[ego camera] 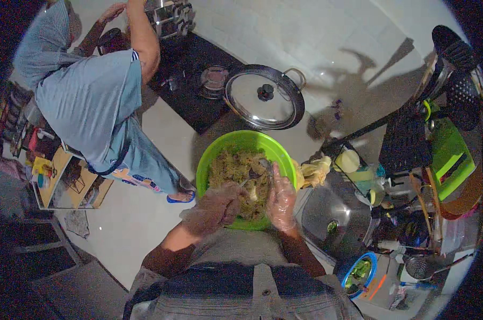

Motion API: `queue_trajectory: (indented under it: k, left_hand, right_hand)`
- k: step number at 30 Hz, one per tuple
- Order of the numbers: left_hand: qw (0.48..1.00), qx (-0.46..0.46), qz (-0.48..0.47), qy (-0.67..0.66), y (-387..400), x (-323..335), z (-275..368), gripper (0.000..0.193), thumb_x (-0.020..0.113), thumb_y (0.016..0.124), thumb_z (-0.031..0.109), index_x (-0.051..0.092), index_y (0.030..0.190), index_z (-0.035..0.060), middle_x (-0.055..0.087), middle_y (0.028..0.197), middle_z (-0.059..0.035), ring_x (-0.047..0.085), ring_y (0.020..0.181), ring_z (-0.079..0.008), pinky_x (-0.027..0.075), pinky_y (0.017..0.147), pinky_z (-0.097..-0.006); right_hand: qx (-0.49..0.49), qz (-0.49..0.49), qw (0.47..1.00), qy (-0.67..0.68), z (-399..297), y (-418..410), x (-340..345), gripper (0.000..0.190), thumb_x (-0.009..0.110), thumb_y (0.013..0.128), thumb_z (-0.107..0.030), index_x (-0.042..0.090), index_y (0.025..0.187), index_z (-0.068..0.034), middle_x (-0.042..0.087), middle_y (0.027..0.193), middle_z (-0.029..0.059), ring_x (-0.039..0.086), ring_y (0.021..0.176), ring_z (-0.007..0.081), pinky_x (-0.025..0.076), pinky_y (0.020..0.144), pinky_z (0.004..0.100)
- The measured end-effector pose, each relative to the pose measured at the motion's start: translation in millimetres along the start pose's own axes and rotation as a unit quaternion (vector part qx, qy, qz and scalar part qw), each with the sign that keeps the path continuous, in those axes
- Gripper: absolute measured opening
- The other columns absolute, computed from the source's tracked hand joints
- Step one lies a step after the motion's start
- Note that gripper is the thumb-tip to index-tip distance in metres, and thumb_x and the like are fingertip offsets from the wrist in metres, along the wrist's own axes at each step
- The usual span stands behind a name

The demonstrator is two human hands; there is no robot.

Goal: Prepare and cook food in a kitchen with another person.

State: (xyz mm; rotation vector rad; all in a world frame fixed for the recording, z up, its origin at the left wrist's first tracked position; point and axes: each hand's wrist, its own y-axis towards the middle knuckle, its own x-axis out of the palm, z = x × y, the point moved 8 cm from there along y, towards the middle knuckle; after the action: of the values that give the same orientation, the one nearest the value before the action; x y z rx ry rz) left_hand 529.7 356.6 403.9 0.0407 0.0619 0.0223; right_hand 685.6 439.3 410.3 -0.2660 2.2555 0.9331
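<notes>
A bright green plastic bowl (204,170) sits before me, with a moist brown-green food mixture (231,164) in it. My left hand (219,206), blurred and apparently gloved, is over the bowl's near left part, closed around the handle of a metal spoon (257,173). The spoon's dark bowl end lies against the mixture. A pale lump (251,191) shows between my hands. My right hand (282,198), in a clear plastic glove, is at the bowl's right inner side, its fingers along a greyish thing I cannot make out.
A lidded wok (247,90) stands on the black gas hob (185,60) beyond the bowl. At right are a steel sink (325,212), a yellow cloth (315,172), hanging utensils (405,140) and a blue-rimmed basin (372,266) with greens. Another person (89,100) stands at left near a wooden shelf (57,176).
</notes>
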Motion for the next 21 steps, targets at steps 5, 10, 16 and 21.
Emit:
queue_trajectory:
  k: [5,10,16,21]
  left_hand:
    - [0.997,-0.002,0.028,-0.067,-6.7,-4.8,-26.2,0.025,0.055,0.103,0.033,0.062,0.105,0.0091,0.04,0.059,0.0044,0.037,0.048,-0.0096,0.031,0.046,-0.0275]
    - [0.949,-0.28,-0.031,-0.142,-16.1,-10.9,-32.3,0.027,0.054,0.102,0.027,0.063,0.115,0.0064,0.054,0.088,-0.0098,0.051,0.078,-0.0259,0.041,0.071,-0.0395]
    - [0.961,-0.231,-0.083,0.128,-9.1,-15.1,-20.8,0.036,0.052,0.1,0.02,0.059,0.132,0.0047,0.065,0.123,-0.024,0.061,0.115,-0.0434,0.05,0.099,-0.0516]
    - [0.97,-0.2,-0.1,0.097,-9.4,-14.0,-42.5,0.039,0.052,0.1,0.016,0.056,0.137,0.0058,0.063,0.128,-0.0237,0.059,0.119,-0.0436,0.049,0.101,-0.0514]
  right_hand:
    - [0.06,-0.039,0.997,-0.023,6.9,-4.8,6.2,0.067,0.054,0.085,0.014,0.05,0.148,-0.007,0.057,0.083,0.0152,0.055,0.073,0.0266,0.048,0.07,0.0342]
    - [0.152,-0.065,0.984,0.069,12.4,-7.9,4.9,0.058,0.055,0.092,0.01,0.053,0.147,-0.009,0.054,0.082,0.0069,0.05,0.074,0.0148,0.044,0.069,0.0265]
    - [0.138,-0.069,0.981,0.118,4.8,-8.5,-1.7,0.061,0.051,0.09,0.014,0.056,0.145,-0.012,0.052,0.082,0.0056,0.048,0.074,0.0121,0.041,0.067,0.0245]
    - [0.085,-0.086,0.99,0.072,-3.6,-4.0,-5.7,0.07,0.045,0.078,0.016,0.06,0.141,-0.01,0.052,0.081,0.0091,0.048,0.069,0.0145,0.043,0.062,0.0277]
